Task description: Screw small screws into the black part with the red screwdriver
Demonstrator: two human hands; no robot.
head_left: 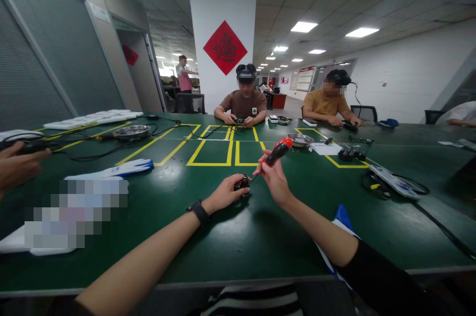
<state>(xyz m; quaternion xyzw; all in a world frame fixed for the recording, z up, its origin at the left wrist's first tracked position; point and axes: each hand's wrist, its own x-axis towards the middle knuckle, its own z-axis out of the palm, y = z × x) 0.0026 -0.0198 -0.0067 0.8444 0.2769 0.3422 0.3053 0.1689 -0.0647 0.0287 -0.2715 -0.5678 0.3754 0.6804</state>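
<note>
My left hand [227, 190] grips a small black part [244, 185] on the green table [238, 251], near the scene's middle, while my right hand [272, 176] grasps a red-and-black screwdriver [278, 152], its shaft slanting down toward the part's right side. The work appears under way, though what is finished or left cannot be told. Open room lies between my arms toward the near edge; a glove [111, 170] lies at left.
</note>
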